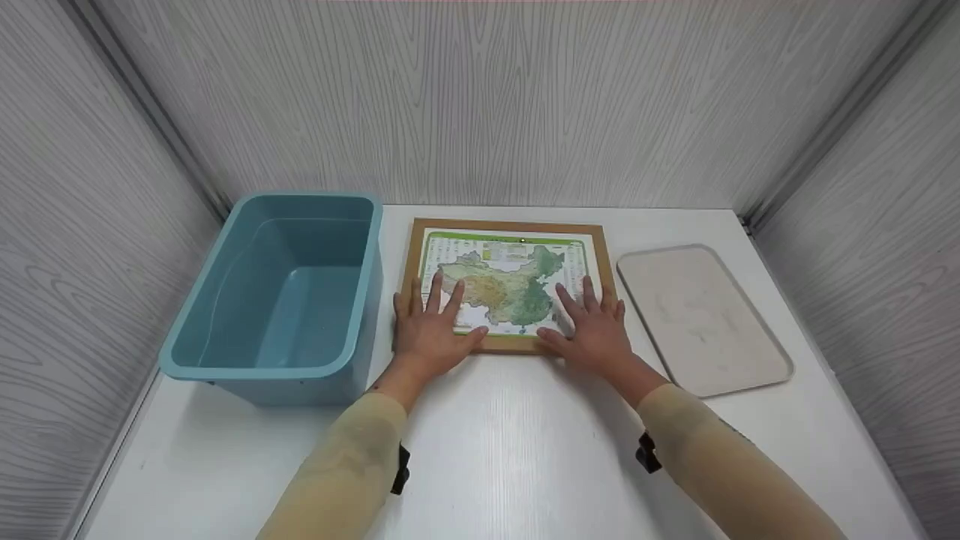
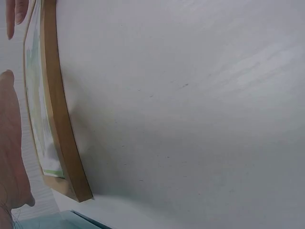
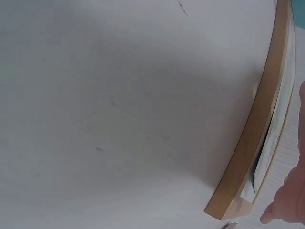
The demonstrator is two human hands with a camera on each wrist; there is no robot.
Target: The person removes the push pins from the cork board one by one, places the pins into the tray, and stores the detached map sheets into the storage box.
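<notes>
A wooden-framed map board (image 1: pixel 506 255) lies flat on the white table (image 1: pixel 510 450), between a blue tub and a beige tray. My left hand (image 1: pixel 429 324) rests on its near left part with fingers spread straight. My right hand (image 1: pixel 592 322) lies on the near right part, fingers also straight. In the left wrist view the frame's wooden edge (image 2: pixel 59 119) runs beside my palm (image 2: pixel 12 152). The right wrist view shows the frame's near corner (image 3: pixel 248 157) and a fingertip (image 3: pixel 286 200) by it.
An empty blue plastic tub (image 1: pixel 285 292) stands at the left, close to the frame. A flat beige tray (image 1: pixel 701 315) lies at the right. Grey wood-grain walls (image 1: pixel 480 97) enclose the table on three sides.
</notes>
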